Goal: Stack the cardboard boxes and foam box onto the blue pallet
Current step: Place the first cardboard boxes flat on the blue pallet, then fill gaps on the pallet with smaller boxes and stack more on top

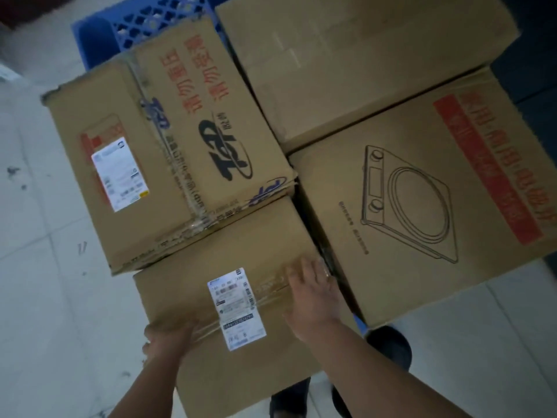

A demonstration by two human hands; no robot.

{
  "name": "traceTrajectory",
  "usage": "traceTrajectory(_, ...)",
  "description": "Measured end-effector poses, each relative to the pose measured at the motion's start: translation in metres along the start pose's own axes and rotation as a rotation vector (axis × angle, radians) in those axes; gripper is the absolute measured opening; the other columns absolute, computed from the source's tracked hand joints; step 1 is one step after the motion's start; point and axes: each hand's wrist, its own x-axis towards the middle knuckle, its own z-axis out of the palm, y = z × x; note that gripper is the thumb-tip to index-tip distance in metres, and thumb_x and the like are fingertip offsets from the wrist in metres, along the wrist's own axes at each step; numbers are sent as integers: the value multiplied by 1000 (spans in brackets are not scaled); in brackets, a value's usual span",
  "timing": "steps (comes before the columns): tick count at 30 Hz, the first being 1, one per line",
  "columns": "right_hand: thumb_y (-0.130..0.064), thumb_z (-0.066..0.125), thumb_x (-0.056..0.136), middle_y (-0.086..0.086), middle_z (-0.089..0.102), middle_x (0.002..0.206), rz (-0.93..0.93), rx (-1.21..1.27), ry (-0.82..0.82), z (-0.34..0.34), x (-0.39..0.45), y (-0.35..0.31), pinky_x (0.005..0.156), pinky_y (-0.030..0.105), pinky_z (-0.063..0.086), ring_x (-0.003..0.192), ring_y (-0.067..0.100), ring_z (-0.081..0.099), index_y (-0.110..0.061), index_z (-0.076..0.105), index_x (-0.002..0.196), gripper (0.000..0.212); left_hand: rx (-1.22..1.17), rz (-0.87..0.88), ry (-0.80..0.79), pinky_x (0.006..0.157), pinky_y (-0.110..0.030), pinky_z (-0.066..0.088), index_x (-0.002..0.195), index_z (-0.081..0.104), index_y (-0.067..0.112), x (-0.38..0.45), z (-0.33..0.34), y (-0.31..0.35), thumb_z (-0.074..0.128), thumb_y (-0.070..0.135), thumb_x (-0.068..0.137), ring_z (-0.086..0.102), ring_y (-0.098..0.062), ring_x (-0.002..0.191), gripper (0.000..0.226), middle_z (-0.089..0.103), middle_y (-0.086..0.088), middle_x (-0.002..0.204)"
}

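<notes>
A cardboard box with a white shipping label (241, 267) is nearest to me. My left hand (165, 337) grips its near left edge. My right hand (313, 292) lies flat on its top near the right edge, fingers spread. Behind it sits a taped box with red lettering (168, 152). To the right stands a box printed with a cooker drawing (422, 206), and behind that a plain box (361, 61). The blue pallet (144, 22) shows beyond them at the top left. No foam box is in view.
Pale floor tiles (45, 267) spread to the left and at the lower right. My dark shoes (388, 348) show below the nearest box. A dark area lies at the upper right.
</notes>
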Motion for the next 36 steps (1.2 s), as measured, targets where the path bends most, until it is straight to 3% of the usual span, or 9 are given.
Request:
traceTrajectory(4,-22,61,85,2,-24,155,42,-82,3,7,-1,-1,116,50,4,143,26,-20,-28,-10,148,96,-215,22,-163,100,-52,43,141,22,3,3,0,-24,86,33,35,47,-41,122,128,42,-22,138)
traceTrajectory(6,-23,59,86,0,-28,154,58,-111,-11,7,0,0,117,50,5,143,24,-22,-29,-13,148,95,-244,77,-175,98,-53,45,141,22,8,4,2,-26,84,38,28,49,-40,120,132,43,-20,138)
traceTrajectory(12,-31,59,86,3,-31,153,130,-190,-61,6,2,-5,117,46,15,143,28,-22,-24,-21,146,100,-229,199,-208,91,-51,49,136,28,11,11,0,-28,79,45,33,55,-38,112,120,51,-16,131)
traceTrajectory(17,-28,55,88,0,-17,158,133,-95,-138,-12,0,-13,116,44,19,146,23,-11,-22,-3,150,85,-57,194,-186,101,-50,41,143,22,8,1,-10,-10,82,35,58,46,-42,122,108,42,-21,139)
traceTrajectory(20,-24,57,88,0,12,156,128,-38,-136,-42,-22,-22,109,41,30,143,22,14,-21,24,145,66,212,408,-156,106,-46,35,147,18,12,-34,-28,13,68,36,79,36,-40,131,88,30,-18,148)
traceTrajectory(23,-26,51,90,4,41,139,162,40,-83,-96,-63,-33,99,37,41,126,23,42,-21,41,134,45,396,643,-215,93,-38,42,143,30,17,-93,-64,39,56,35,88,47,-30,122,63,38,-11,143)
traceTrajectory(25,-27,48,92,5,50,132,202,152,-20,-139,-100,-38,95,34,44,119,23,50,-18,48,129,39,661,834,-124,88,-36,44,138,35,21,-141,-98,52,50,39,89,48,-24,121,54,42,-4,136)
traceTrajectory(31,-29,46,93,6,50,136,312,419,255,-251,-244,-37,90,29,46,118,24,51,-16,45,135,44,933,1330,52,83,-38,44,121,48,15,-319,-190,79,44,39,90,48,-26,113,39,48,-6,123)
traceTrajectory(36,-32,45,90,6,58,118,484,500,423,-279,-370,-2,78,31,48,105,24,55,-19,54,119,33,950,1534,25,75,-33,40,117,53,12,-440,-214,79,44,35,91,53,-29,109,35,52,-11,121)
